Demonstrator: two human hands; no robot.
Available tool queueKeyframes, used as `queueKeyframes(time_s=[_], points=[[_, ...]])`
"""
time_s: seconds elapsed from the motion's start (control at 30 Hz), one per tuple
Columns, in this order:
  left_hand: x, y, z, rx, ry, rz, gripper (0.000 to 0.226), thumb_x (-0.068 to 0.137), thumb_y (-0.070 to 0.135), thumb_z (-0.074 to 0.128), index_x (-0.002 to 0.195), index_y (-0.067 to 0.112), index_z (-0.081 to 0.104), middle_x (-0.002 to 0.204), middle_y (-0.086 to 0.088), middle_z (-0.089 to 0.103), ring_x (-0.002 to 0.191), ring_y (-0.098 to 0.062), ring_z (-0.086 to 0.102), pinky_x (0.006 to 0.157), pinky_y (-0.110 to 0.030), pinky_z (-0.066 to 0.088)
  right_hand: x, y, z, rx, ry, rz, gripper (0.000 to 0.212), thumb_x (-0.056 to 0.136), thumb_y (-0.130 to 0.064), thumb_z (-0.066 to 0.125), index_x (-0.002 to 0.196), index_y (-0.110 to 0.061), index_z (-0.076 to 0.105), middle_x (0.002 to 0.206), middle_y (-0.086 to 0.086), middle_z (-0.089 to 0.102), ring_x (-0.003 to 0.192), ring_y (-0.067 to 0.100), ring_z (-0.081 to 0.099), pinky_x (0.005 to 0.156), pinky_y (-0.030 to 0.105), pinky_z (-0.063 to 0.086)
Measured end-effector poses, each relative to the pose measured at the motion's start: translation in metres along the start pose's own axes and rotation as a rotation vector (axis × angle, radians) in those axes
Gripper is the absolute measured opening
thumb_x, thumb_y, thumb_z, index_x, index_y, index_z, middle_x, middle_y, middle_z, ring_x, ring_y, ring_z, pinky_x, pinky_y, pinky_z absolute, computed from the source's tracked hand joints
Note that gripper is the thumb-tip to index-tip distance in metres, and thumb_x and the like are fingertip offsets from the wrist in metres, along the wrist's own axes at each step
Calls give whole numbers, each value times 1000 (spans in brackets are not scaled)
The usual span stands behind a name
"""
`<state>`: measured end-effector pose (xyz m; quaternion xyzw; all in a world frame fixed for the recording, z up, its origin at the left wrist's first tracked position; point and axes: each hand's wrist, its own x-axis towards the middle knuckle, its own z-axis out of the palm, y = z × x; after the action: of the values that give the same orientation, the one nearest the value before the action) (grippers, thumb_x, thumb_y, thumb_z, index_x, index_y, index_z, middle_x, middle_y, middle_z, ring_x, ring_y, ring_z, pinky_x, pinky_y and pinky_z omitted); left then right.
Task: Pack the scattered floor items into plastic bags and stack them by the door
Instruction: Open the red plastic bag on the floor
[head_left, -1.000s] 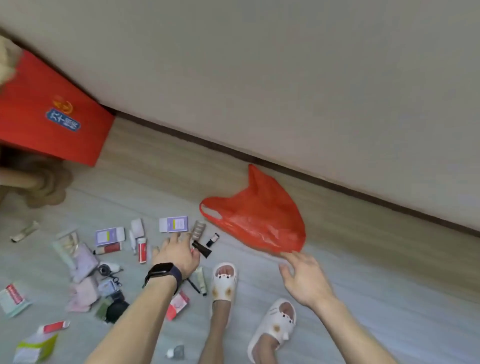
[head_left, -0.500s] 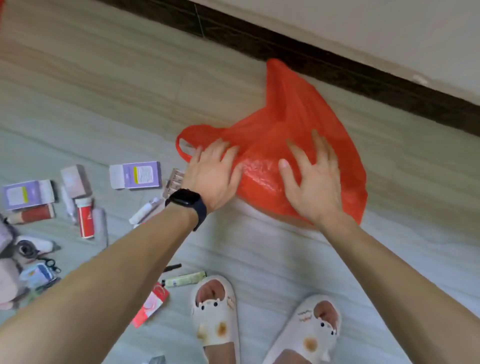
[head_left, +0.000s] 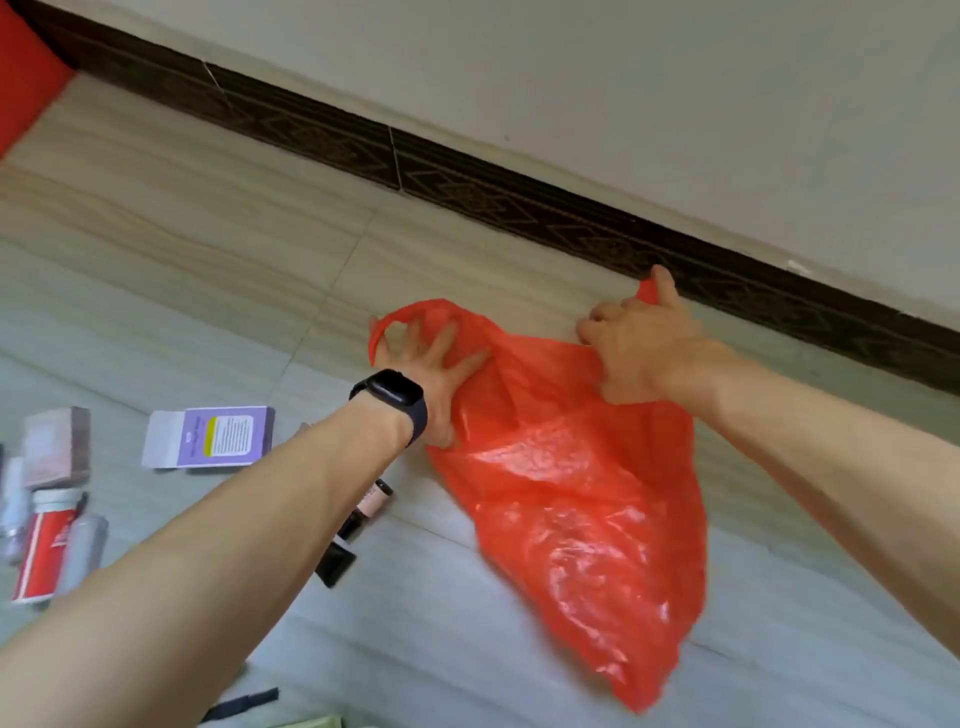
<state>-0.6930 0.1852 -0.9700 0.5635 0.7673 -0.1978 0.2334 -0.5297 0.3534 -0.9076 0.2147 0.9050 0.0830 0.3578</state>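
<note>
Thin red plastic bag (head_left: 582, 499) lies crumpled on the pale wood-grain tiled floor (head_left: 208, 249), right of centre in the head view. Its open top points toward the wall and both of your hands are on it.

At the far left, scattered items lie on the floor: a small pinkish-brown cardboard box (head_left: 57, 447), and below it a red-and-white plastic tube (head_left: 47, 551) beside a blurred grey container that cannot be made out. Just right of them lies a flat purple-and-white cardboard box (head_left: 213, 436) with a yellow-edged label facing up. Near your left forearm are a small dark bottle with a pink label (head_left: 371, 501) and a black flat packet (head_left: 335, 564), both partly hidden by the arm.

Your left hand (head_left: 431, 374), with a black smartwatch (head_left: 392, 397) on the wrist, rests on the bag's left top corner. Its fingers are spread and laid flat on the plastic, and one handle loop of the bag curves round beyond the fingertips.

Your right hand (head_left: 639, 348) is at the bag's right top corner. Its fingers are curled and grip the gathered plastic, with one finger stretched up along the second handle. The bag's body trails down and to the right from both hands.

Behind the bag, a dark brown patterned skirting board (head_left: 467, 192) runs diagonally under a plain white wall (head_left: 623, 78).
</note>
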Motion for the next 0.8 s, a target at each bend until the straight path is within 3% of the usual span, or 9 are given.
queueKeyframes(time_s=[0.13, 0.27, 0.4, 0.5, 0.53, 0.57, 0.67, 0.7, 0.8], points=[[-50, -10, -38, 38, 41, -152, 124, 61, 77, 67, 147, 49, -19, 162, -7, -15, 146, -44, -11, 104, -79, -4, -85, 28, 6, -106, -248, 153, 76, 82, -54, 47, 152, -41, 20, 162, 4, 16, 149, 30, 10, 108, 71, -16], [-123, 0, -90, 47, 209, -232, 118, 66, 79, 60, 148, 49, -19, 162, -6, -6, 147, -44, -2, 101, -81, -5, -179, 25, 6, 61, -190, 241, 90, 79, -38, 58, 154, -35, 9, 164, 8, -1, 150, 30, 4, 114, 67, -1], [-200, 11, -129, 129, 545, -273, 109, 74, 54, 67, 152, 45, -9, 159, -3, 15, 146, -40, 10, 104, -79, -4, -258, 27, -4, 361, 215, 419, 76, 76, -41, 62, 146, -30, 32, 165, 5, -5, 147, 28, 20, 118, 53, 17], [-243, 10, -128, 171, 891, -137, 95, 68, 33, 75, 151, 37, 30, 150, -7, 40, 139, -37, 28, 111, -68, -9, -318, 29, 2, 586, 668, 666, 52, 70, -39, 71, 116, -17, 61, 162, 6, 18, 132, 33, 42, 103, 46, 40], [-251, 10, -118, 163, 816, -93, 89, 67, 32, 74, 149, 35, 37, 149, -7, 42, 140, -36, 28, 114, -65, -7, -334, 21, 12, 580, 656, 679, 46, 70, -38, 70, 110, -18, 62, 162, 5, 19, 132, 32, 42, 101, 44, 40], [-257, 12, -107, 145, 626, -77, 87, 67, 38, 70, 147, 36, 38, 151, -6, 40, 142, -35, 26, 118, -60, 0, -345, 10, 23, 544, 495, 648, 46, 72, -38, 67, 115, -22, 60, 161, 3, 21, 132, 30, 42, 100, 42, 40], [-289, 34, -76, 121, -98, -8, 99, 58, 59, 72, 147, 43, 30, 152, -5, 37, 139, -29, 37, 115, -41, 31, -372, -33, 51, 613, -247, 391, 64, 75, -28, 63, 137, -25, 44, 137, 4, 55, 120, 23, 58, 94, 34, 51], [-296, 44, -72, 123, -173, 19, 103, 60, 57, 75, 149, 45, 24, 152, -7, 36, 138, -30, 37, 115, -39, 31, -379, -39, 58, 652, -310, 387, 64, 75, -25, 62, 136, -23, 43, 131, 4, 59, 116, 24, 60, 91, 33, 52], [-314, 65, -88, 127, 23, 98, 98, 68, 43, 73, 150, 47, 19, 146, -5, 38, 134, -28, 37, 111, -40, 34, -399, -22, 56, 653, -13, 489, 57, 75, -23, 59, 130, -23, 45, 135, -1, 51, 121, 24, 56, 91, 35, 50]])
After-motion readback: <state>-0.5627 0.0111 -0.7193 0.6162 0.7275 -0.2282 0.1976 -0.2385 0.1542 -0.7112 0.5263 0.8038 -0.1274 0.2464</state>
